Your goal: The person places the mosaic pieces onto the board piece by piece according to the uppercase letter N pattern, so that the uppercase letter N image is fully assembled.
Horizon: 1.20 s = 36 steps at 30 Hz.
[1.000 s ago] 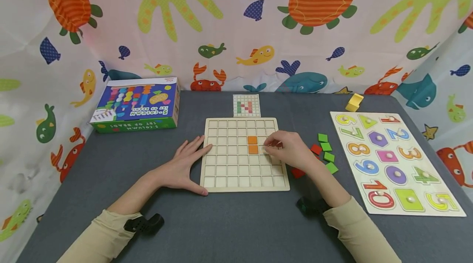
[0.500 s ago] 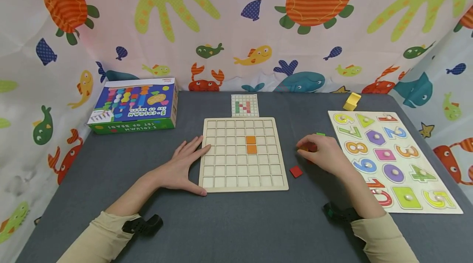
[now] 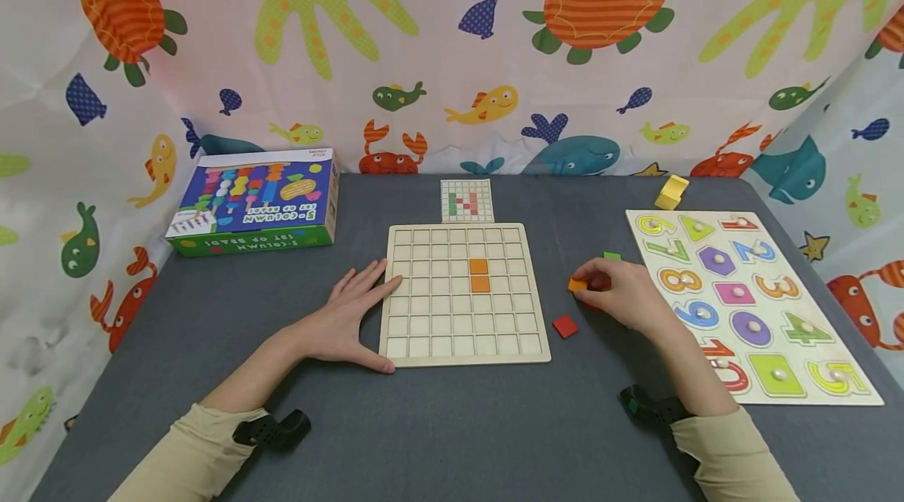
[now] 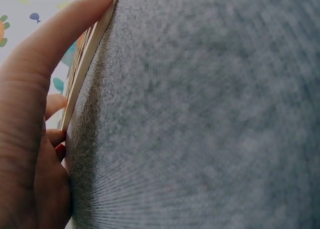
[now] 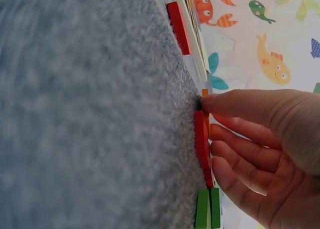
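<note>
My left hand (image 3: pixel 344 321) rests with spread fingers at the left edge of a wooden grid board (image 3: pixel 443 304), thumb at its near corner. Two orange square tiles (image 3: pixel 479 275) sit in neighbouring cells, one above the other. Right of the board, my right hand (image 3: pixel 621 294) pinches another orange tile (image 3: pixel 577 285) between thumb and fingertips. Close below that hand, the right wrist view shows red tiles (image 5: pixel 201 139) and green tiles (image 5: pixel 202 209); the head view hides most of these. A lone red tile (image 3: pixel 565 327) lies nearer the board.
A small pattern card (image 3: pixel 467 201) stands behind the board. At the back left is a bead-set box (image 3: pixel 254 200). On the right lies a number and shape puzzle board (image 3: pixel 759 314), with yellow blocks (image 3: pixel 671 192) behind it.
My right hand has moved right, from the board to the loose tiles, and an orange tile now shows at its fingertips. The left hand keeps its place at the board's edge.
</note>
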Each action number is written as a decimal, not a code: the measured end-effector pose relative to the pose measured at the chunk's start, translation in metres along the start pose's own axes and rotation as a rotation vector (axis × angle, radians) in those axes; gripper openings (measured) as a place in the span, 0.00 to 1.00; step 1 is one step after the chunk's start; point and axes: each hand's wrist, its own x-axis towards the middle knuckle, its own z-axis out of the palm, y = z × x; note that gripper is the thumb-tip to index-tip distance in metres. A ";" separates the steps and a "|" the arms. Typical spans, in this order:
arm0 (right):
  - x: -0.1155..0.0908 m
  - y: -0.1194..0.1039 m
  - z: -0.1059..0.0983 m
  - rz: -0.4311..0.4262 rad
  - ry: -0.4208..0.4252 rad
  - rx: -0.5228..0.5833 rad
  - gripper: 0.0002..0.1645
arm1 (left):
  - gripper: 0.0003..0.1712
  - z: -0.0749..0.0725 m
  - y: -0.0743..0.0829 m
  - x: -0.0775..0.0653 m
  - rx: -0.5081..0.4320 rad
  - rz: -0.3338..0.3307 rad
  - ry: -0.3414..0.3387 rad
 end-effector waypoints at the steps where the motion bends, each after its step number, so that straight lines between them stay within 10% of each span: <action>1: 0.001 -0.001 0.000 -0.004 0.004 0.007 0.14 | 0.73 0.000 0.000 0.000 -0.001 0.001 0.001; 36: 0.027 -0.094 0.059 -0.278 -0.126 0.198 0.10 | 0.72 -0.001 0.001 -0.001 0.000 -0.006 -0.003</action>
